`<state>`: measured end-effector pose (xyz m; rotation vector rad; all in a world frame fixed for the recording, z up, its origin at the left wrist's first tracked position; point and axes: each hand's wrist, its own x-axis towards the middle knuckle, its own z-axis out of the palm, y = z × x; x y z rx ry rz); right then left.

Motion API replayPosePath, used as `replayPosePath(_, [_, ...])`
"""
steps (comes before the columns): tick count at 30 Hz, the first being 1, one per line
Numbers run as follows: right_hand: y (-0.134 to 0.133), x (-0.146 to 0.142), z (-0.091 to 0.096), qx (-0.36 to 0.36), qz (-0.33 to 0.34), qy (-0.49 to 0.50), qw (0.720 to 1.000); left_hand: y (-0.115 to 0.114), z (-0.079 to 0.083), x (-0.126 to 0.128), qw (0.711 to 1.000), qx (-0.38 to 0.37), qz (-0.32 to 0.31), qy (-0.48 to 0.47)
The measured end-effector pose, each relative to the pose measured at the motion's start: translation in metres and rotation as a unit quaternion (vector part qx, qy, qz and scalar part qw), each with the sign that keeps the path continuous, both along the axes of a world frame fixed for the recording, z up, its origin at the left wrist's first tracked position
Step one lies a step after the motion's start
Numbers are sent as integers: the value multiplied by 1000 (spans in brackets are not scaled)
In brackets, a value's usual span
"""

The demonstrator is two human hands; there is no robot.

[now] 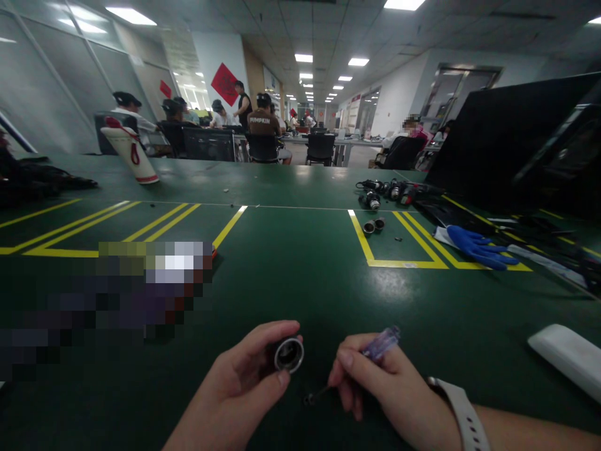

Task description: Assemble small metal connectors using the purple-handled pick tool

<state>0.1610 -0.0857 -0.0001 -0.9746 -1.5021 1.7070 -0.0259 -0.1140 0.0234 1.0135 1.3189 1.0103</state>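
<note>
Between the thumb and fingers of my left hand point(244, 376) is a round metal ring-shaped housing point(289, 355), its open end facing me and its inside dark. My right hand point(370, 376) grips a screwdriver point(381, 344) with a clear purplish handle. The thin shaft points down and left, below the housing and apart from it. Close to the shaft's tip is a small dark part point(308, 399), too small to name; whether the tip touches it I cannot tell.
Yellow tape marks the green table point(300, 275). Two metal rings point(369, 227) lie ahead right, before several metal fittings point(373, 200). Farther right are a blue glove point(479, 245) and a white case point(570, 357). A blurred-out object lies left; a cream container point(134, 153) stands behind. People sit beyond.
</note>
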Motion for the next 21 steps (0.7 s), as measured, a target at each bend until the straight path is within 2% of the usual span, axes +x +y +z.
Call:
replayPosePath(2, [2,1,-3,-48,2,90,995,0,-1,1,1000,5,5,6])
replayPosePath(4, [2,4,0,-11,-8,135,991,0,-2,2,1000,19,12,10])
replayPosePath(7, [0,7,13,172,1,78,982,1,-3,3,999,38,12,18])
replayPosePath(9, [-1,7,20,296,18,17,955,2,-3,4,998,46,10,29])
replayPosePath(13, [-3,2,23,425,50,-66,902,2,-4,5,995,75,11,62])
replayPosePath(16, [-5,-1,19,479,54,-93,871,1,-6,6,990,105,7,91])
replayPosePath(21, [-9,0,16,485,91,-123,861,1,-9,7,983,133,0,124])
